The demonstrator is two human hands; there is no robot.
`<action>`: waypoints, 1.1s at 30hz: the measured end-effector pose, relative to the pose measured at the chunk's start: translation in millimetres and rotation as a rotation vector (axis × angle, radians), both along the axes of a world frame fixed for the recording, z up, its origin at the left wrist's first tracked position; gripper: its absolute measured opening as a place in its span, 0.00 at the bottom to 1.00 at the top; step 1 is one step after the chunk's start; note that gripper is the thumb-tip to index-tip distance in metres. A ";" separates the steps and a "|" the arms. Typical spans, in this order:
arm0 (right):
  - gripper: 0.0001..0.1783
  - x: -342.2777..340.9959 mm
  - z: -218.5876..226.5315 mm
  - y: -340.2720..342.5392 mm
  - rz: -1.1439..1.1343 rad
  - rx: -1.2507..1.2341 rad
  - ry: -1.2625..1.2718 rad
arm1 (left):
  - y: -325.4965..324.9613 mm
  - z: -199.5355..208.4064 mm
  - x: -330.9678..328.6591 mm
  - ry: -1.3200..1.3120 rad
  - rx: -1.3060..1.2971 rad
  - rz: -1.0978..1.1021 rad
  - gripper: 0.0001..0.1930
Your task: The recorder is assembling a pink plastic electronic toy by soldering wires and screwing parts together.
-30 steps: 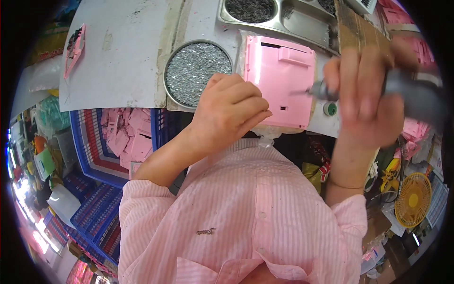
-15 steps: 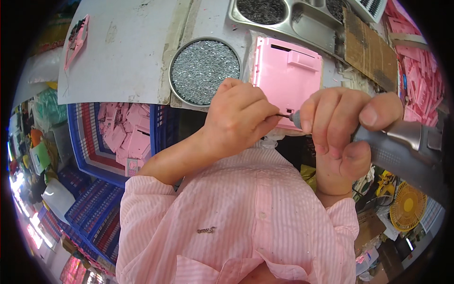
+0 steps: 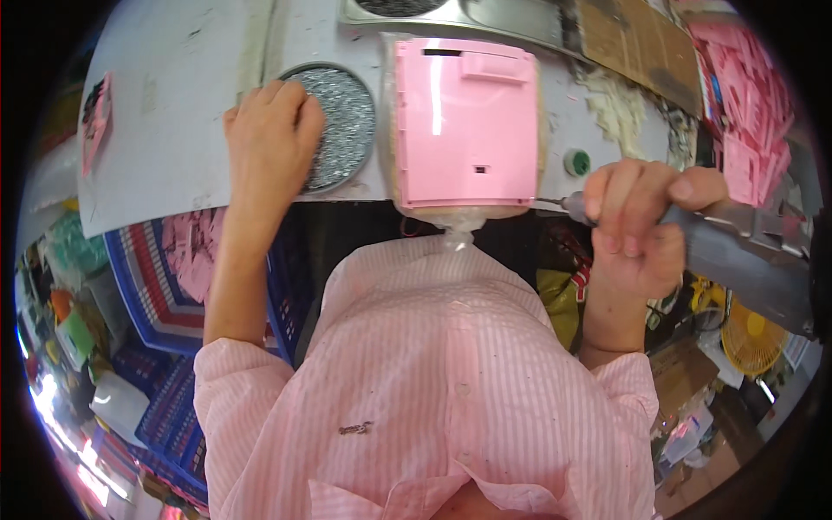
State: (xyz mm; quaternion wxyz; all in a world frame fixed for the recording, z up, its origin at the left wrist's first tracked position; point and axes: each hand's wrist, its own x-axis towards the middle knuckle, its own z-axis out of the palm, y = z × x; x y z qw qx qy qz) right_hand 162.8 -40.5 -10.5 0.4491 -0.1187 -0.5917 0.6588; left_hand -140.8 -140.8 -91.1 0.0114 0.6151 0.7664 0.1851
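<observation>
My left hand rests over the left side of a round metal dish heaped with small silver screws. Its fingers are curled, and the fingertips are hidden, so any small piece in them cannot be made out. My right hand grips a grey electric screwdriver. The bit points left, close to the lower right corner of a flat pink plastic panel. That panel lies on a pad wrapped in clear plastic at the table's near edge.
A metal compartment tray and brown cardboard lie at the back. A small green-topped round container stands near the screwdriver. Pink parts pile up at the far right and in a blue basket below left. Another pink piece sits far left.
My left hand has left the screwdriver's tip and moved left to the screw dish. The screwdriver's bit now sits beside the panel's corner. The whole view has shifted, showing more of the panel.
</observation>
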 end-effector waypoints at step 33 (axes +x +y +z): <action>0.19 7.9 9.2 3.9 0.154 0.098 0.073 | 14.3 15.1 135.8 -0.581 0.318 -0.585 0.10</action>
